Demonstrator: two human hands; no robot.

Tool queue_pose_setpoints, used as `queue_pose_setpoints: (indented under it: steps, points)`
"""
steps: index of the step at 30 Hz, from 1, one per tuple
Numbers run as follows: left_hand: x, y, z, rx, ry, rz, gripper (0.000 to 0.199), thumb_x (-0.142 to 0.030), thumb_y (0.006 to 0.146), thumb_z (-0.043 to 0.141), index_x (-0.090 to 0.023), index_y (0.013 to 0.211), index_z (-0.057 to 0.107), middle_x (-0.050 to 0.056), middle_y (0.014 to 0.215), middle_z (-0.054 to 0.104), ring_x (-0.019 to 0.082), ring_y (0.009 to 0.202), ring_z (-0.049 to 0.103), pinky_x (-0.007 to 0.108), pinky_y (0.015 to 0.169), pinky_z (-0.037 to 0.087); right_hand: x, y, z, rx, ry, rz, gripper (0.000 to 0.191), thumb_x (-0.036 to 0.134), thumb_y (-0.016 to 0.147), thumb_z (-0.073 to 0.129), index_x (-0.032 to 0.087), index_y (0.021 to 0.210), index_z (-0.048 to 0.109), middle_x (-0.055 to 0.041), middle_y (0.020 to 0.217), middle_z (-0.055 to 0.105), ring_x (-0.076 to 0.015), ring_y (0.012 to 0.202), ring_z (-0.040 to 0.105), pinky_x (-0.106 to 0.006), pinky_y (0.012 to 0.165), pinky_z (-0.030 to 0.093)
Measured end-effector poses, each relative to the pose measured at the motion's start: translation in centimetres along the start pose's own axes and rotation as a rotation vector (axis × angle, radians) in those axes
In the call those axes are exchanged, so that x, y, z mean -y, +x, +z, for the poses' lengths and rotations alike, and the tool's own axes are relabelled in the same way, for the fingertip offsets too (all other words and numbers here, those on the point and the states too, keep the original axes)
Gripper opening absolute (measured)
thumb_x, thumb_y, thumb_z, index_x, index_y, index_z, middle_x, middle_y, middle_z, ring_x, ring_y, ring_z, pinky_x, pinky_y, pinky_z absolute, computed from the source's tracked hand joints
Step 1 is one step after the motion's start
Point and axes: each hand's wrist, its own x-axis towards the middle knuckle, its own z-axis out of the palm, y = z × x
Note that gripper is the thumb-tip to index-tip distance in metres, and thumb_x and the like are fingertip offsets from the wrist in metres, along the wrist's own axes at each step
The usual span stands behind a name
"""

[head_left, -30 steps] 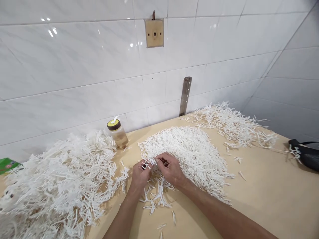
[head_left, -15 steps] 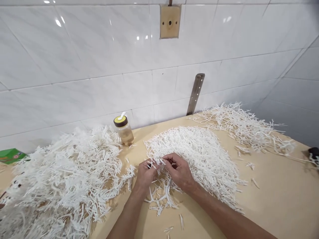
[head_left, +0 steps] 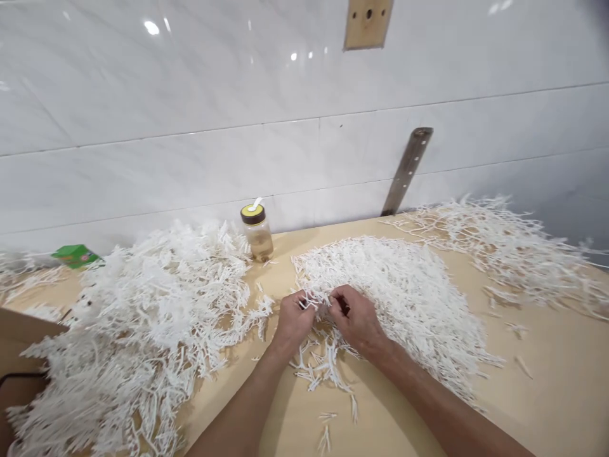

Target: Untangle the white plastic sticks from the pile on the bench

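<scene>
My left hand (head_left: 295,317) is closed on a few white branched strands (head_left: 309,301), whose tips stick out past the fingers. Close beside it on the right, my right hand (head_left: 356,317) is pinched, its thumb and finger near the same strands. What it grips is hidden behind the fingers. Both hands are at the near left edge of a fan-shaped pile of white strands (head_left: 404,285). Below them on the table lie several loose branched pieces (head_left: 328,367).
A large tangled white heap (head_left: 162,317) covers the left side. Behind it are a lidded jar (head_left: 260,241) and a green packet (head_left: 76,255). A metal ruler (head_left: 408,171) leans on the tiled wall. Longer white strands (head_left: 514,247) lie at back right. A brown box edge (head_left: 23,343) shows far left.
The camera view has turned left, so everything sits farther right and more of the left side shows. My right hand has drawn slightly away from my left.
</scene>
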Motion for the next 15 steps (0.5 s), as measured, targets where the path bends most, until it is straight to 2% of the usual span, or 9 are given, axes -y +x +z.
queue_pose_setpoints:
  steps: [5, 11, 15]
  points:
    - [0.8, 0.1, 0.3, -0.014, 0.038, 0.058, 0.009, -0.020, 0.064, 0.053, -0.016, 0.058, 0.058, -0.003, 0.057, 0.050, 0.011, 0.056, 0.041, 0.022, 0.055, 0.033, -0.3, 0.0, -0.1, 0.048, -0.004, 0.038, 0.011, 0.028, 0.085, 0.051, 0.021, 0.082, 0.059, 0.0014, 0.059, 0.057, -0.0133, 0.048, 0.049, -0.026, 0.050, 0.041]
    - [1.1, -0.2, 0.5, -0.034, 0.029, 0.034, 0.009, -0.020, 0.065, 0.052, -0.016, 0.057, 0.054, -0.003, 0.054, 0.044, 0.010, 0.055, 0.036, 0.023, 0.053, 0.029, -0.5, 0.0, 0.1, 0.063, -0.074, 0.066, 0.012, 0.031, 0.084, 0.053, 0.022, 0.080, 0.060, 0.0024, 0.055, 0.056, -0.0129, 0.044, 0.046, -0.025, 0.047, 0.038]
    - [1.5, -0.3, 0.5, -0.113, 0.078, 0.102, 0.012, -0.020, 0.066, 0.053, -0.017, 0.055, 0.052, -0.003, 0.052, 0.041, 0.011, 0.056, 0.036, 0.023, 0.054, 0.028, -0.3, 0.2, 0.4, 0.048, -0.119, 0.046, 0.014, 0.029, 0.084, 0.050, 0.021, 0.078, 0.059, 0.0014, 0.057, 0.057, -0.0134, 0.047, 0.048, -0.026, 0.051, 0.039]
